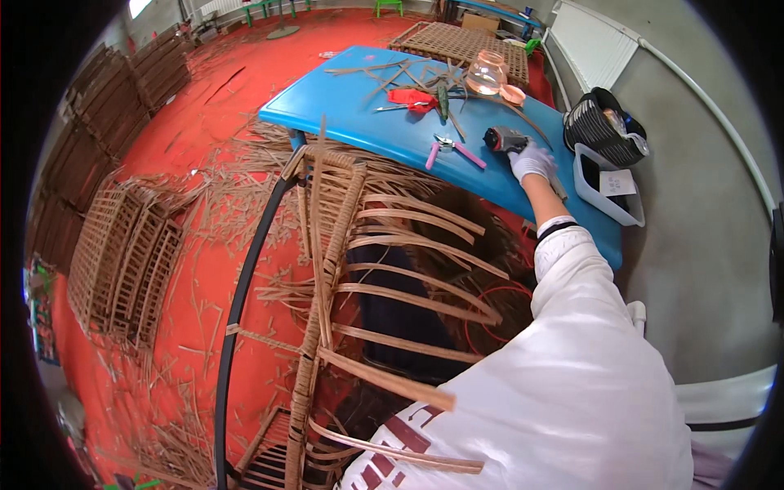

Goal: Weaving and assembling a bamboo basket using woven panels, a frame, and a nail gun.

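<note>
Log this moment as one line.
right hand: gloved, on tool | left hand: out of view | blue table: pliers, jar | nearby: cane frame

Right arm (563, 253)'s stretched way out in a puffy white sleeve (596, 327) with a dark-banded cuff (557, 227), bare wrist (545, 198) showing, white-gloved right hand (533, 160) palm down, fingers kinda blurry tbh.

The gloved right hand (531, 161) lies over a dark handheld tool (506, 140) on a blue table (343, 98), the grip too blurred to read. Pink-handled pliers (445, 144) lie just to the left, and an orange-tinted clear jar (486, 75) stands farther back. Nearer the body, a part-woven wicker frame (331, 253) has loose flat strips (392, 379) curving out to the right, and cut strips (261, 171) litter the red floor (327, 31)
</note>
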Available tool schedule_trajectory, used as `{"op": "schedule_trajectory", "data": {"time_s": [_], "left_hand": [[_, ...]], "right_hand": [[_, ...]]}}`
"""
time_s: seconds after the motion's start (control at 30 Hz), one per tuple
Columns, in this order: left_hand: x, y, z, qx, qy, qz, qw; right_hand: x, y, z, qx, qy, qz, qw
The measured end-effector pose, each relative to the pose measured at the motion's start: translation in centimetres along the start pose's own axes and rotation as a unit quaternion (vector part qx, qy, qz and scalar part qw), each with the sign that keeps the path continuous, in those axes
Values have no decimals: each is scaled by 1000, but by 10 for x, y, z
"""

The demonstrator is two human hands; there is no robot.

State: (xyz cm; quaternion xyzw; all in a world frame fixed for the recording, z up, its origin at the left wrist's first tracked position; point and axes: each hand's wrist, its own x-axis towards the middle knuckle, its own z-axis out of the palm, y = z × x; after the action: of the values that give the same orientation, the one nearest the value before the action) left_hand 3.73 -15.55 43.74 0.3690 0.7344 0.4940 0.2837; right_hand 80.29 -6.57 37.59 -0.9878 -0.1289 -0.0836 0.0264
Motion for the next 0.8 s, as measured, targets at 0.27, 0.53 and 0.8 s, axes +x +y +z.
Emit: {"op": "schedule_trajectory", "data": {"time_s": [0.27, 0.53, 0.8], "left_hand": [[1, -18, -21, 44, 37, 56, 997], [23, -12, 2, -8, -66, 60, 996], [19, -31, -19, -148, -51, -1, 988]], "right_hand": [[5, 13, 37, -11, -91, -80, 993], [128, 99, 54, 452, -144, -189, 860], [128, 20, -74, 510, -60, -450, 730]]}}
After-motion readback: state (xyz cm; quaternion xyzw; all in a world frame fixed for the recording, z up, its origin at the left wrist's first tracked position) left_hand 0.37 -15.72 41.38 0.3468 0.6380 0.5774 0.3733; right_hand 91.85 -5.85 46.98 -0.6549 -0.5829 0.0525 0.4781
